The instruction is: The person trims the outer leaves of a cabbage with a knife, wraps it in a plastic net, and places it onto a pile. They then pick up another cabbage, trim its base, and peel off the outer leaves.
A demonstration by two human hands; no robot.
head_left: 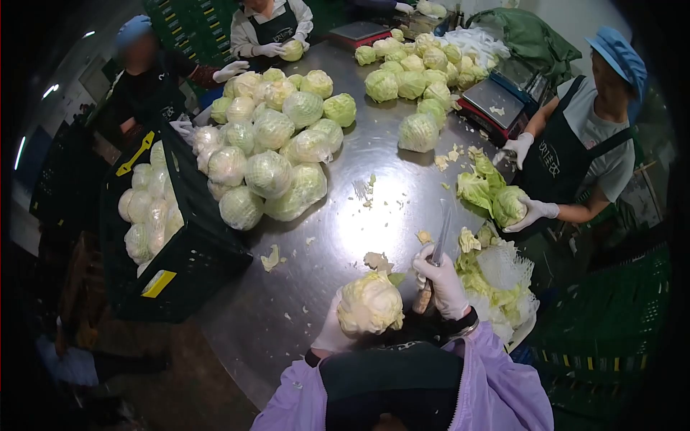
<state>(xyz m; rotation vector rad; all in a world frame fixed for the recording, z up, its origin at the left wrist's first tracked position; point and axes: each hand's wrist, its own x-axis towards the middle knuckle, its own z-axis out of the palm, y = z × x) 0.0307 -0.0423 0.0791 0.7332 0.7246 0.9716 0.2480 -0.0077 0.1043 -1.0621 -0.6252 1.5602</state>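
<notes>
Cabbage and knife over leaf-strewn steel table, black crate alongside

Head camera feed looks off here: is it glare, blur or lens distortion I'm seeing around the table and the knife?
Head view: strong fisheye bend with black corners; overhead light glares off the steel table; the knife blade in the right hand is smeared; the cabbage in the left hand is bright, slightly washed out.

A long stainless-steel table fills the middle, its top gleaming with reflected light. Against its left edge leans a black crate (tilted, over a dim brownish floor). Green crates stand at right, a pale wall lies beyond, and small lamps glint at far left.
</notes>
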